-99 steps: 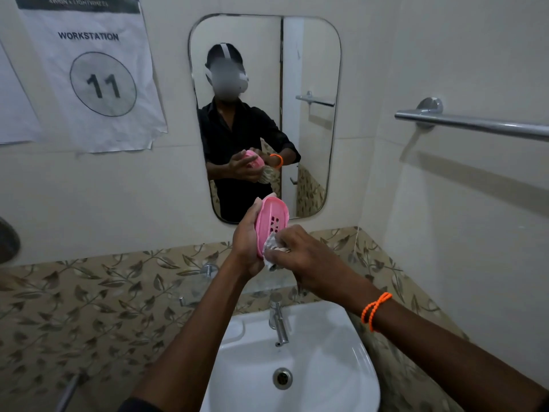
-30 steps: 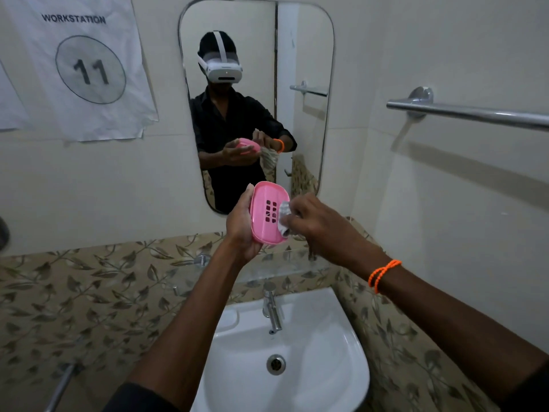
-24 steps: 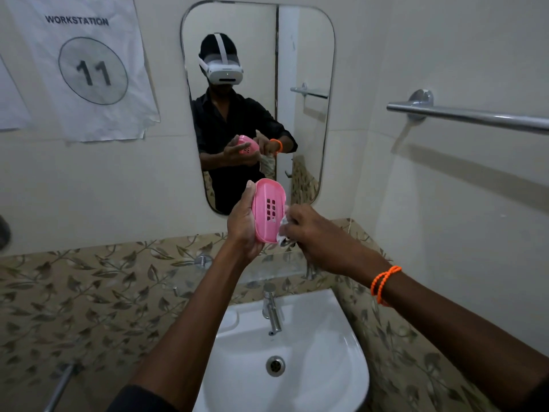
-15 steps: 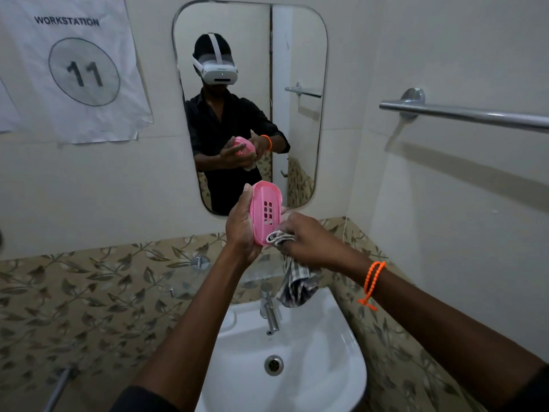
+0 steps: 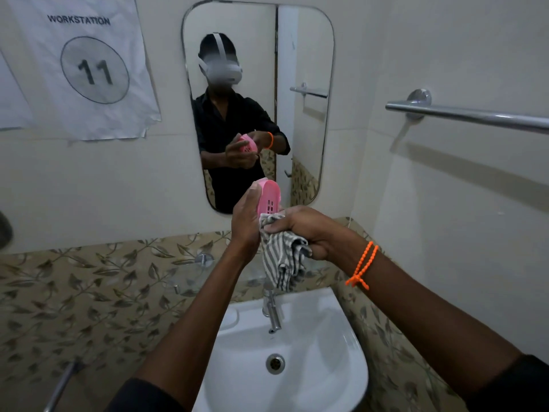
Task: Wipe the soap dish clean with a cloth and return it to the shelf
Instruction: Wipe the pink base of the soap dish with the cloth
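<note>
Your left hand [image 5: 245, 224] grips the pink soap dish [image 5: 268, 197] upright above the basin [image 5: 341, 352] — its long axis runs nearly vertical, the slotted face turned toward your right. Your right hand [image 5: 309, 230], fingers curled round the striped cloth [image 5: 282, 254], sits just beside and touching the dish's lower end. So the wipe likely runs upward along that axis — no shelf shows here.

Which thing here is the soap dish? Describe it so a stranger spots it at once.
Start at the wall mirror above the white sink. Just below the mirror's bottom edge, the left hand holds the soap dish on edge. It is the only pink thing, oval, with small slots, beside the striped cloth.
</note>
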